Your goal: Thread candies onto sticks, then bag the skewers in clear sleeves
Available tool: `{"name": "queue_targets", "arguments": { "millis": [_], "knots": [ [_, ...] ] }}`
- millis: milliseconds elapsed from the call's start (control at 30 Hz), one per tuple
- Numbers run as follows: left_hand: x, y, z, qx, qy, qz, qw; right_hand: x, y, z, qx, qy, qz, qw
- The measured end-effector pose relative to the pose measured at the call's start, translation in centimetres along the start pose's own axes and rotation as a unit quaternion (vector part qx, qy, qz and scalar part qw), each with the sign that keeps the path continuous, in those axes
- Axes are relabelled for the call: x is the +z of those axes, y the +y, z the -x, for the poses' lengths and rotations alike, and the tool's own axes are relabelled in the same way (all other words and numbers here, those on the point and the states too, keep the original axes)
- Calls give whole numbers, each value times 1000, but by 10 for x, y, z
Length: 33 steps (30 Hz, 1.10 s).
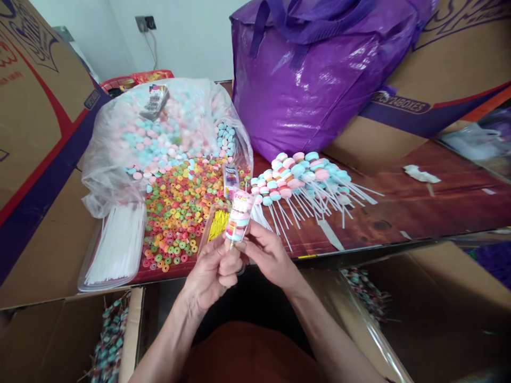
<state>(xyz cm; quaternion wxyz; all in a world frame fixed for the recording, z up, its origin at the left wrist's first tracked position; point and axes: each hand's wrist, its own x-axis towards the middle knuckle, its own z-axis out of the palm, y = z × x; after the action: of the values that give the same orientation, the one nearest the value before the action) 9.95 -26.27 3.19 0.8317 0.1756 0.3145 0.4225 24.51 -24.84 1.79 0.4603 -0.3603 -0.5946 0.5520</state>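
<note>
A candy skewer (pixel 238 219) of stacked pink and blue pieces, in a clear printed wrapper, stands upright between my hands. My left hand (pixel 215 268) is closed around its lower end. Thumb and fingers of my right hand (pixel 271 255) pinch at the wrapper's base from the other side; a bit of yellow shows there, too small to make out. Just behind lies a tray of yellow twist ties (pixel 219 224). Beyond it is a small pack of printed wrappers (pixel 230 181). To the right, a pile of unwrapped candy skewers (pixel 297 175) rests with white sticks pointing toward me.
Loose ring candies (pixel 175 213) spread left of my hands, before a clear bag of pink and blue candies (pixel 151 143). White sticks (pixel 115 244) fill a tray at left. A purple bag (pixel 311 90) and cardboard boxes (pixel 35 133) surround the table; open boxes with finished skewers (pixel 112 340) sit below.
</note>
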Motion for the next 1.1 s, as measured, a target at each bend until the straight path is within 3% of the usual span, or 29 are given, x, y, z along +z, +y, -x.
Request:
{"name": "queue_targets", "arguments": {
  "millis": [67, 133, 200, 267, 367, 433, 500, 600, 700, 767, 833, 933, 1033, 1100],
  "knots": [
    [0, -4, -2, 49, 30, -66, 996, 0, -3, 1, -32, 20, 102, 994],
    [-2, -11, -5, 144, 83, -140, 976, 5, -2, 2, -57, 63, 184, 979],
    [-4, -17, -7, 223, 131, -207, 943, 10, -1, 3, -52, 95, 211, 971],
    [-7, -22, -8, 255, 155, -254, 920, 13, -1, 3, -19, 98, 176, 979],
    [-10, -22, -8, 236, 154, -237, 930, 14, -1, 3, 61, 71, 61, 994],
    [-10, -17, -10, 184, 140, -157, 960, 14, -1, 3, 102, 57, -11, 993],
    [-8, -11, -11, 115, 121, -61, 984, 13, 1, 4, 96, 62, -25, 993],
    [-5, -3, -13, 66, 115, 30, 991, 9, 4, 6, -33, 108, 116, 987],
    [-3, -1, -15, 57, 124, 72, 988, 2, 10, 8, -196, 124, 300, 925],
    [-1, -3, -15, 48, 122, 89, 987, -1, 13, 9, -250, 117, 373, 886],
    [0, -7, -14, 40, 114, 94, 988, -1, 14, 8, -269, 125, 412, 862],
    [2, -13, -13, 48, 105, 73, 991, 4, 11, 8, -267, 155, 428, 849],
    [5, -18, -14, 57, 92, 22, 994, 11, 6, 9, -233, 196, 413, 858],
    [9, -18, -15, 64, 59, -12, 996, 14, 3, 13, -193, 214, 374, 882]
  ]
}}
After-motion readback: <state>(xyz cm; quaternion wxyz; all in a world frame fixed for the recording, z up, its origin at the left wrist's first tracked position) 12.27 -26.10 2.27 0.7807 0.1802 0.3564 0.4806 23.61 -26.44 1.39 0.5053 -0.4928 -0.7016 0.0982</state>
